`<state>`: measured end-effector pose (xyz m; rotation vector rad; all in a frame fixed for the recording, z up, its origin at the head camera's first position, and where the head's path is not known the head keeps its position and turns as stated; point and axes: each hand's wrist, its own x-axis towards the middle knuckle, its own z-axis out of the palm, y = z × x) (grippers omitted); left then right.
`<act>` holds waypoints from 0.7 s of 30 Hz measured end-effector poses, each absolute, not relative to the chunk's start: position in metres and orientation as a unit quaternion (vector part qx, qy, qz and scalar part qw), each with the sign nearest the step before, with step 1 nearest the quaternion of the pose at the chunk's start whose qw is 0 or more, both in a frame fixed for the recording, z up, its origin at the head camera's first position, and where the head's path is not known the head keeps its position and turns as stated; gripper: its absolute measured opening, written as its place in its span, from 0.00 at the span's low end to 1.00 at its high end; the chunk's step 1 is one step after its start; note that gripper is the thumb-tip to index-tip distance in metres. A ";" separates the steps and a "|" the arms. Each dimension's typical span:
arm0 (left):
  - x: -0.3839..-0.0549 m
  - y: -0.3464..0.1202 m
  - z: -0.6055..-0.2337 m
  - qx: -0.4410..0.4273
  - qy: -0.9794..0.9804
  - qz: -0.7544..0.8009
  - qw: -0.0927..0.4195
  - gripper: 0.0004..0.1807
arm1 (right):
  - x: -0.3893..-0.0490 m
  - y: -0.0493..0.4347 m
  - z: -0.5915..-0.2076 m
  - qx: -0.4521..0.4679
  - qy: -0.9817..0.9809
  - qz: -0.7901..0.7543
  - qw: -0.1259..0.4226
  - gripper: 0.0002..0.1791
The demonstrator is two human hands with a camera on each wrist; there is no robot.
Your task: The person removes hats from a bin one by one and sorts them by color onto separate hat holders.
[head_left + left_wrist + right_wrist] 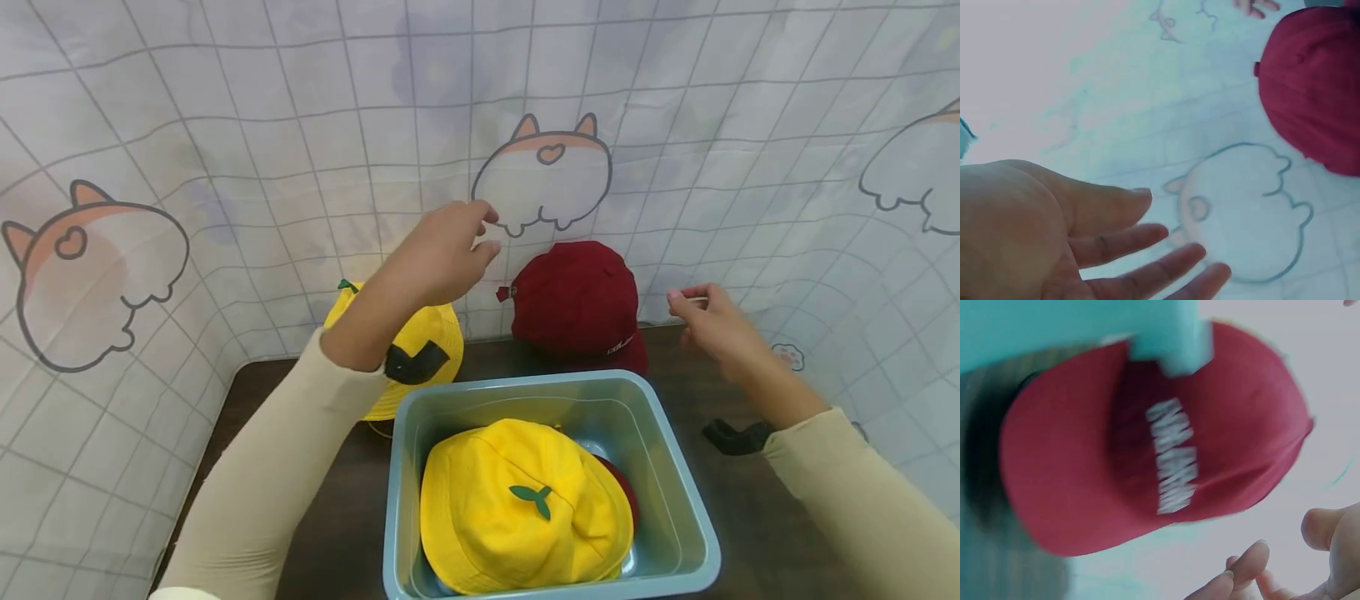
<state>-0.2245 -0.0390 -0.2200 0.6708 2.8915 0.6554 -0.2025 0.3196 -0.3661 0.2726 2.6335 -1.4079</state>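
My left hand (450,254) is raised in front of the wall, above a yellow hat (442,333); in the left wrist view its fingers are extended and hold nothing. To the right of it stands a dark red cap (573,300) with white lettering, its brim toward the front right. Beside that cap my right hand (716,325) hangs in the air with loosely bent fingers, thumb apart from them in the right wrist view, and nothing held. In a light blue bin (678,467) lies another yellow hat (517,508) with a green sprout, partly covering something dark red (624,492).
The bin sits at the front of a dark tabletop (337,500). Behind everything hangs a white gridded sheet (300,167) printed with cartoon animals. Black devices (416,362) show at both wrists.
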 end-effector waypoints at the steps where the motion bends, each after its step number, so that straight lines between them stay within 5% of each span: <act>1: -0.218 -0.047 -0.218 0.227 0.948 0.219 0.044 0.24 | -0.200 0.315 -0.358 0.075 0.880 -0.465 0.064 0.48; 11: -0.165 -0.122 -0.248 0.245 0.947 0.206 0.024 0.19 | -0.154 0.269 -0.295 -0.064 0.932 -0.352 0.052 0.35; 21: -0.119 -0.156 -0.300 0.228 0.940 0.249 0.043 0.20 | -0.114 0.212 -0.304 -0.226 0.941 -0.248 0.053 0.29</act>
